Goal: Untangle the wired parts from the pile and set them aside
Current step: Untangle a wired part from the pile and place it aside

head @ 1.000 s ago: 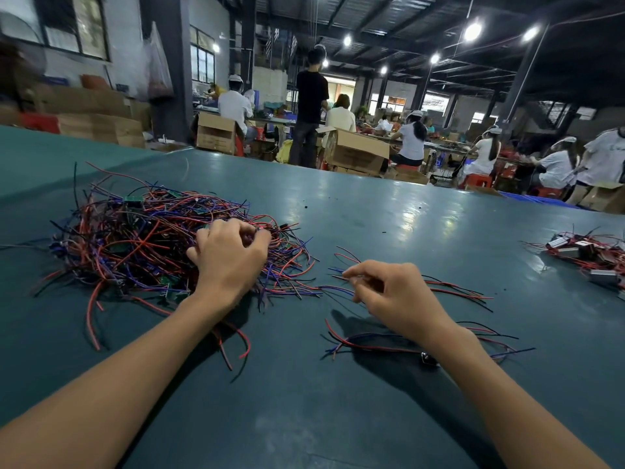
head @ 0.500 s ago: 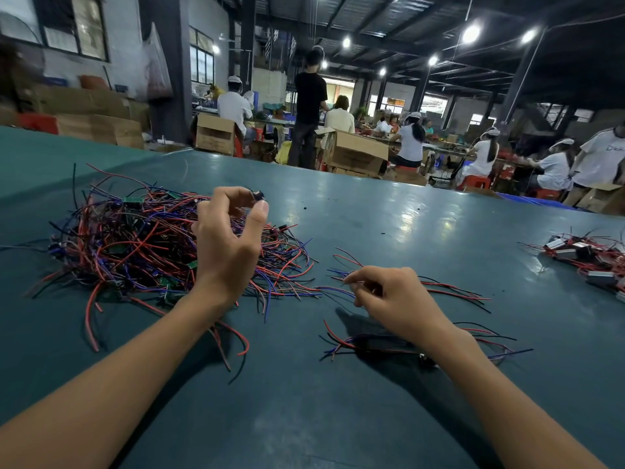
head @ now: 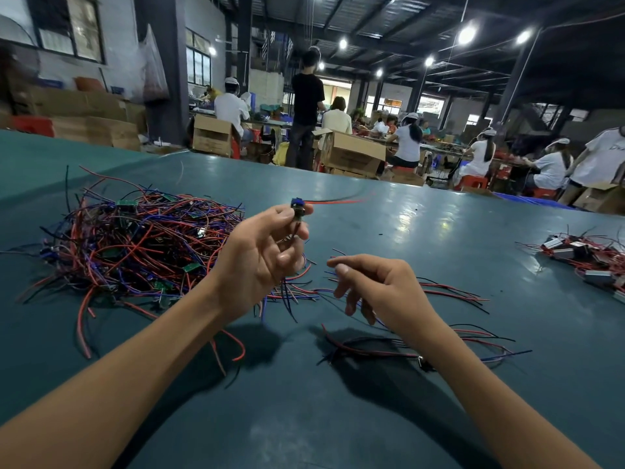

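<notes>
Red, blue (black too) pile (head: 135,245).

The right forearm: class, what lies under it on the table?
Loose red, black and blue wires run beneath the right forearm; the arm covers their middle.

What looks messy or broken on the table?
The wire pile on the left is one knotted tangle, loose ends straggling over the table. The left hand holds one small part up. Nothing looks broken or spilled.

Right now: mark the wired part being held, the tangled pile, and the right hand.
wired part (head: 297,207): head view, its small dark body.
tangled pile (head: 135,242): head view, middle of the heap.
right hand (head: 384,287): head view, back of the hand.
</notes>
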